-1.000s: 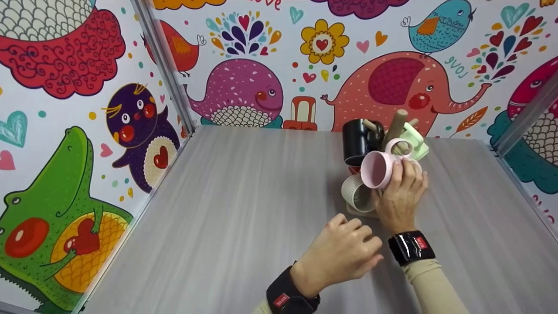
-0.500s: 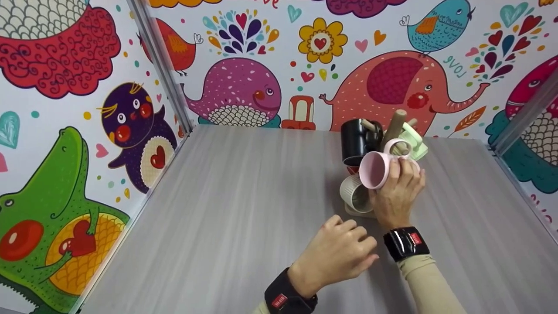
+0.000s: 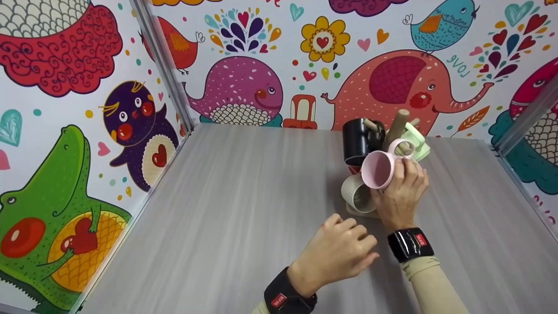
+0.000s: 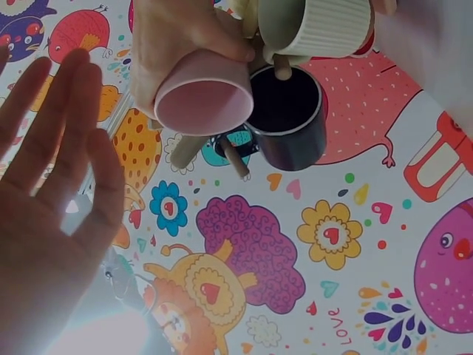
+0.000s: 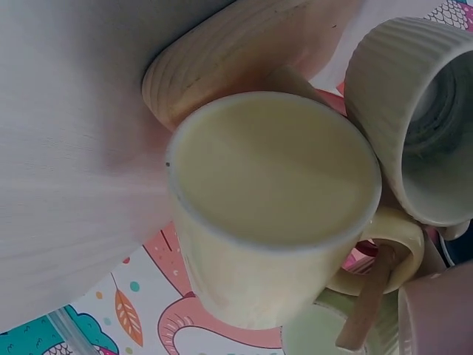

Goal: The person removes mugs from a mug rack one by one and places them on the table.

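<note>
My right hand (image 3: pixel 400 192) grips a pink mug (image 3: pixel 377 170) by its side, fingers over the outer wall. The mug's handle loops round a peg of the wooden mug tree (image 3: pixel 396 126), and its mouth faces left. My left hand (image 3: pixel 335 250) is held in front of the tree, holding nothing; the left wrist view shows its fingers extended and relaxed. A black mug (image 3: pixel 357 141), a ribbed white mug (image 3: pixel 354 192) and a light green mug (image 3: pixel 419 146) hang around the post. In the right wrist view a pale yellow mug (image 5: pixel 273 177) hangs low on a peg; my right hand hides it from the head.
The tree's base (image 3: pixel 362 213) stands on a grey wood-grain table (image 3: pixel 244 196), right of the middle. Printed panels with cartoon animals (image 3: pixel 244 91) close off the back and both sides, with metal posts (image 3: pixel 163 65) at the corners.
</note>
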A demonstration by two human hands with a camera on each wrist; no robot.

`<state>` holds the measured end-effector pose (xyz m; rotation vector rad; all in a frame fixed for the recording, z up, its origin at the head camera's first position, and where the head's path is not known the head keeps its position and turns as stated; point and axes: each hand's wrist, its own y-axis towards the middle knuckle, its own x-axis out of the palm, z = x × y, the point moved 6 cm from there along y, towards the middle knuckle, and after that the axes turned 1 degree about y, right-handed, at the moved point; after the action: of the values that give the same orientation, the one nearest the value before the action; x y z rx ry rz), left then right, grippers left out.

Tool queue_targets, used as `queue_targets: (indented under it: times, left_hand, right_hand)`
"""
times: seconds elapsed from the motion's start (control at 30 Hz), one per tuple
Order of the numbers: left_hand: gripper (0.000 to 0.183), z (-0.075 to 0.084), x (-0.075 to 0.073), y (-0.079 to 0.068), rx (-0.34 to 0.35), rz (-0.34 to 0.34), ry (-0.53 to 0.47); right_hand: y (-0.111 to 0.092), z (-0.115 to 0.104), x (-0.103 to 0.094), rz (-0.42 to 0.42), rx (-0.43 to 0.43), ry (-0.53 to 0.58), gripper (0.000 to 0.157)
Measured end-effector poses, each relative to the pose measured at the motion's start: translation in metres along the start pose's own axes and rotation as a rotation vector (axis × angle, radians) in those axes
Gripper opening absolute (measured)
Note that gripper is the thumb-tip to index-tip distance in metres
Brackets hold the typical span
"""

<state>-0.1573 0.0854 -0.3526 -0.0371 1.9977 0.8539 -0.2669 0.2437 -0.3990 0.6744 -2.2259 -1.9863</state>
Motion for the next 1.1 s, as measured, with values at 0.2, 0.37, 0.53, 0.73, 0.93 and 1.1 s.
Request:
queue_targets:
  times: [0.2, 0.37, 0.53, 0.73, 0.93, 1.1]
  left_hand:
    - [0.022, -0.002, 0.001, -0.002, -0.009, 0.006, -0.018]
    - [0.022, -0.003, 0.0, -0.004, -0.016, 0.008, -0.024]
    - [0.021, -0.009, -0.001, -0.004, -0.035, 0.025, -0.033]
    - [0.021, -0.016, -0.004, -0.006, -0.062, 0.05, -0.051]
    - [0.021, -0.022, -0.006, -0.008, -0.09, 0.061, -0.074]
    - [0.019, -0.028, -0.009, -0.009, -0.105, 0.068, -0.076]
  right_hand:
    - [0.003, -0.003, -0.004, -0.003, -0.004, 0.022, 0.077]
    - [0.008, -0.003, -0.009, -0.001, 0.004, 0.037, 0.078]
    - [0.011, -0.005, -0.014, 0.02, 0.006, 0.054, 0.078]
    - [0.013, -0.009, -0.018, 0.035, 0.003, 0.064, 0.075]
    - [0.013, -0.013, -0.025, 0.063, 0.019, 0.07, 0.074]
    - [0.016, -0.017, -0.032, 0.094, 0.024, 0.089, 0.074]
